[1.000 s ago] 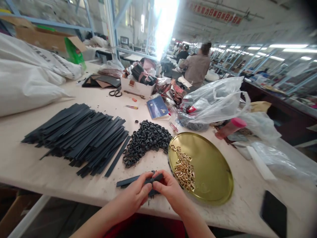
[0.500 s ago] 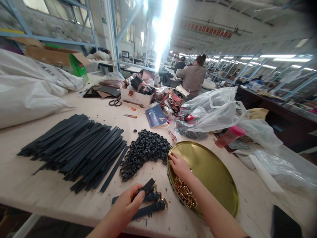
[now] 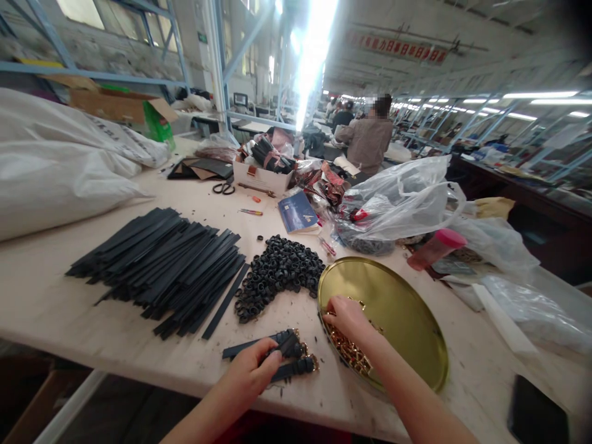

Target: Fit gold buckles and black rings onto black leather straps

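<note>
My left hand [image 3: 256,364] is closed around a dark strap [image 3: 287,343], its end sticking out past my thumb. Beneath and beside that hand lie a few dark straps with gold buckles [image 3: 296,368] at their ends. My right hand [image 3: 346,316] reaches into a round gold tray [image 3: 393,308], fingers curled down at the pile of small gold buckles [image 3: 349,350]; the fingertips are partly hidden, so what they pinch cannot be seen. A heap of small black loops [image 3: 280,271] sits left of the tray. Further left lies a big pile of dark flat strips [image 3: 157,268].
A black phone [image 3: 538,410] lies at the right front edge. Behind are a blue booklet [image 3: 297,211], scissors [image 3: 224,188], a pink-lidded jar [image 3: 437,248] and clear plastic bags [image 3: 402,197]. White sacks [image 3: 69,166] fill the left. A person [image 3: 367,142] stands further back.
My right hand has drawn back from the tray's left rim to the buckle pile, its fingers now curled. My left hand keeps the strap, now lower over the other straps. The view has shifted slightly.
</note>
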